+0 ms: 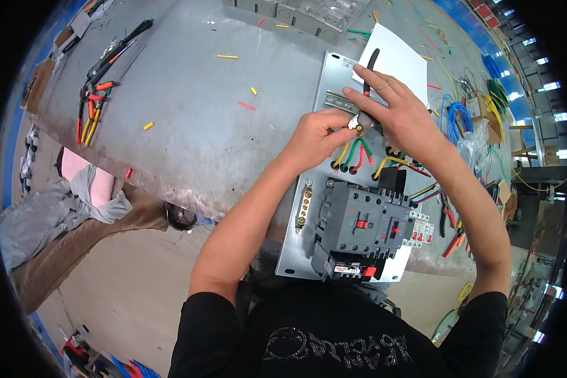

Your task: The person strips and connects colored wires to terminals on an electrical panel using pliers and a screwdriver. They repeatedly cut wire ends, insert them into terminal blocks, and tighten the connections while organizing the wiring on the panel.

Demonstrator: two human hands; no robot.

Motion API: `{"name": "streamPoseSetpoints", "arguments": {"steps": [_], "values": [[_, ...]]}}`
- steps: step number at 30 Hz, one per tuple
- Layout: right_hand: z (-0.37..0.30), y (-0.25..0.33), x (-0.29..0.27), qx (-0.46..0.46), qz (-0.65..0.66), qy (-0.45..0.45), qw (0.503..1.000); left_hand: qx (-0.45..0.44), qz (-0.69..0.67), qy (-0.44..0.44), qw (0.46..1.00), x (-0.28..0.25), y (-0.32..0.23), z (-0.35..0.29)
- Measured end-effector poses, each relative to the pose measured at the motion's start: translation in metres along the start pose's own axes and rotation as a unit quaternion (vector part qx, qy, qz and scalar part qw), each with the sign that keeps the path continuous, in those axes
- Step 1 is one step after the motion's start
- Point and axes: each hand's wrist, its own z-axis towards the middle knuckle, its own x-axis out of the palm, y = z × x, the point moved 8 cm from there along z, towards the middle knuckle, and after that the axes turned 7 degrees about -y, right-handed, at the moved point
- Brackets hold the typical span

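My right hand (411, 121) is closed around black-and-red-handled pliers (371, 62), its index finger stretched along them. My left hand (314, 140) pinches at a yellow wire (342, 153), and its fingertips meet the jaws of the pliers. The exact grip there is partly hidden. Below both hands, yellow, green and red wires come up through holes in a metal mounting plate (290, 252). A large grey circuit breaker (366, 217) is mounted on the plate nearer to me. Beside it are a brass terminal strip (305, 205) and small white breakers (419, 230).
Several hand tools (94, 104) lie at the table's left. A clear-lidded grey box (302, 16) stands at the far edge; white paper (394, 57) lies over the plate's far end. Blue wire coils (460, 116) are at right. Someone's brown-trousered leg (101, 233) shows at left.
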Motion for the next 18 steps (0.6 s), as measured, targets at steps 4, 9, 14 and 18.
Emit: {"name": "streamPoseSetpoints", "arguments": {"steps": [4, 9, 14, 18], "values": [[0.0031, 0.0019, -0.0011, -0.016, 0.003, 0.003, 1.000, 0.027, -0.004, -0.010, 1.000, -0.0013, 0.0014, 0.0005], [0.0014, -0.0044, -0.0019, 0.000, 0.020, -0.010, 1.000, 0.083, -0.013, -0.047, 0.995, -0.0024, -0.0061, 0.0007], [0.0029, -0.0027, -0.0011, -0.014, -0.003, -0.023, 1.000, 0.077, -0.005, -0.038, 0.996, -0.0040, -0.0037, 0.0013], [0.0068, -0.0051, -0.0020, -0.043, -0.023, -0.018, 0.999, 0.076, -0.016, -0.043, 0.996, -0.0048, -0.0081, -0.0003]]}}
